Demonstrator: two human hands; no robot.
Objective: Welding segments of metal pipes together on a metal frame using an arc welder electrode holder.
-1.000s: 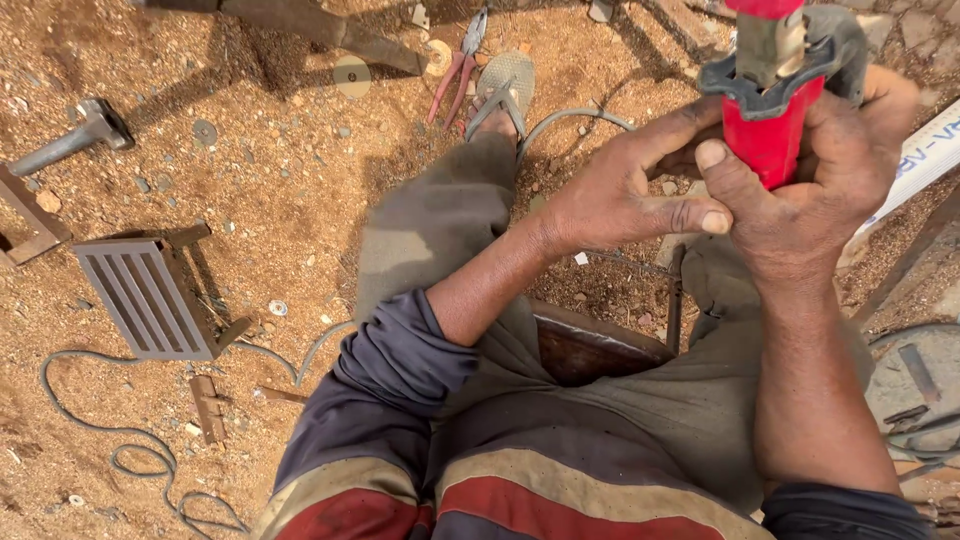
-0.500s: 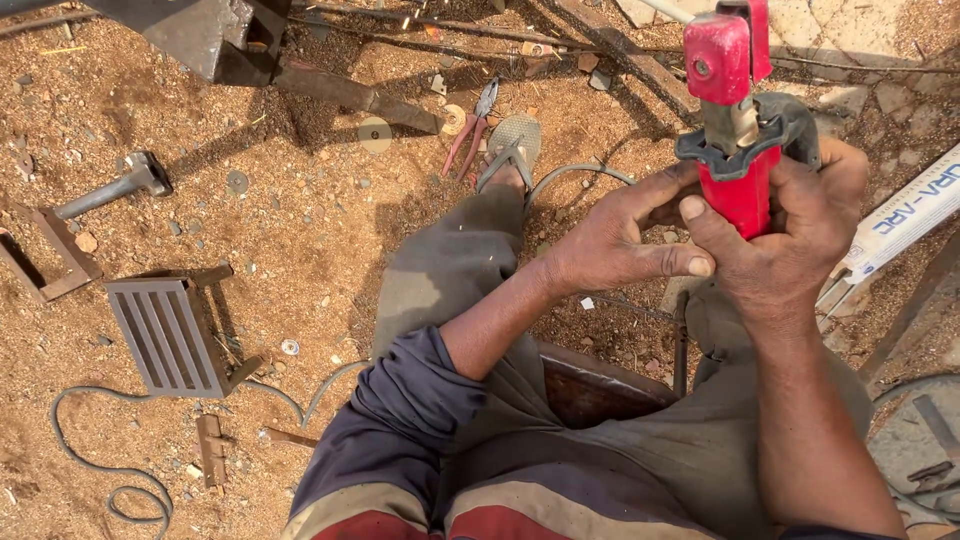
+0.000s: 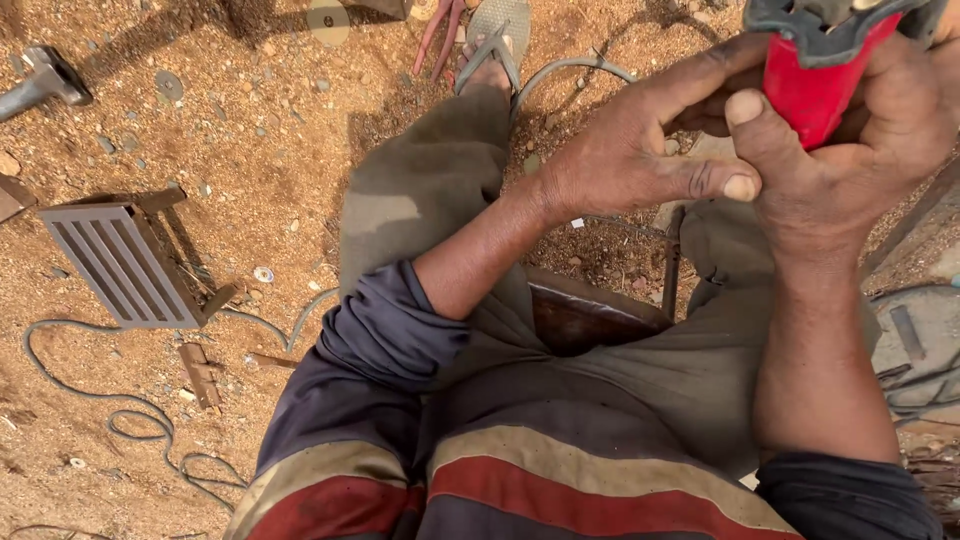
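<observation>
I am seated, looking down over my olive trousers and a striped shirt. My right hand (image 3: 850, 150) is wrapped around the red handle of a power tool (image 3: 822, 75) at the top right; the tool's dark upper body is cut off by the frame edge. My left hand (image 3: 640, 140) reaches across from the left, its fingers resting against the tool and against my right hand's thumb. Both hands hover above my knees.
A grey slatted metal grille (image 3: 120, 262) lies on the red gravel ground at the left, with a grey cable (image 3: 110, 410) looping below it. A hammer (image 3: 40, 80) lies at the top left. Red-handled pliers (image 3: 440, 35) lie beside my sandalled foot (image 3: 495, 45). A dark wooden seat (image 3: 590, 320) shows between my legs.
The view has closed in on the hands. The red tool now sits higher, its top out of frame. Both hands keep their hold on it.
</observation>
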